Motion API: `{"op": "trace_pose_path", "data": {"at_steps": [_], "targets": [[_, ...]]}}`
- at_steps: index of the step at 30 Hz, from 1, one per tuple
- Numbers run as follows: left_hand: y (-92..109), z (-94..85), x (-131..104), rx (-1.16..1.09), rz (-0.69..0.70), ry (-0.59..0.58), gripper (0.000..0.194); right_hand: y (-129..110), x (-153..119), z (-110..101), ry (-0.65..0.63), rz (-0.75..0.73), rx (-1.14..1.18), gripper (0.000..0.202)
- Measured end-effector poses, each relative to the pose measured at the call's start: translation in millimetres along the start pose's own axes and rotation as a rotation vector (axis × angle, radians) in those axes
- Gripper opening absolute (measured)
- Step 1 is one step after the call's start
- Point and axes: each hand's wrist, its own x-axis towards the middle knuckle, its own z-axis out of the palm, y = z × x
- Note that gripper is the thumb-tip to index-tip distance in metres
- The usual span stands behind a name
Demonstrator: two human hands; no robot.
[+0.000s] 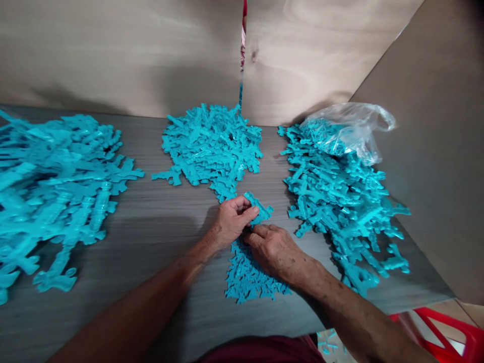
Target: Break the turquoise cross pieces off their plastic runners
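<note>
Between thumb and fingers, my left hand [233,222] holds a flat turquoise piece [257,207] with a jagged outline. My right hand [270,247] is just below it, fingers curled in near the piece's lower edge; whatever its fingertips pinch is too hidden to make out. Under and beside my right hand lies a pile of small turquoise bits [251,280]. Beyond my left hand, a heap of turquoise pieces [212,143] reaches down almost to my fingers.
A large turquoise heap [56,186] covers the table's left side. Another heap [344,196] lies at the right, with a clear plastic bag [353,128] on its far end. Wooden panels [113,55] stand behind and at the right. A red object [446,322] is below the table's right edge.
</note>
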Motion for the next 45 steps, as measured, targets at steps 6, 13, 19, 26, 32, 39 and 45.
{"op": "trace_pose_path", "data": {"at_steps": [6,13,19,26,32,39,45], "targets": [[-1.7,-0.4,0.4,0.008,0.011,-0.012,0.023,-0.2,-0.4,-0.5,0.013,-0.001,-0.009,0.012],[-2.3,0.0,0.9,0.017,0.017,-0.013,0.023,0.5,-0.8,2.5,0.008,-0.002,-0.011,0.012],[-2.0,0.3,1.0,0.031,0.051,-0.019,0.022,-0.2,-0.6,1.2,-0.007,0.005,0.011,0.016],[2.2,-0.3,-0.9,0.083,0.079,-0.045,0.020,0.1,-1.9,2.7,-0.006,0.014,0.016,0.024],[2.0,-0.9,-1.5,0.147,0.092,-0.043,0.020,-1.6,-2.4,2.6,-0.009,0.008,-0.009,0.019],[4.4,0.8,-5.0,0.267,0.113,-0.042,0.020,-3.2,-2.8,2.7,-0.002,-0.010,-0.041,0.017],[5.0,1.9,-7.3,0.333,0.172,-0.070,0.018,-3.8,-3.4,2.8,0.005,-0.013,-0.039,0.017]]}}
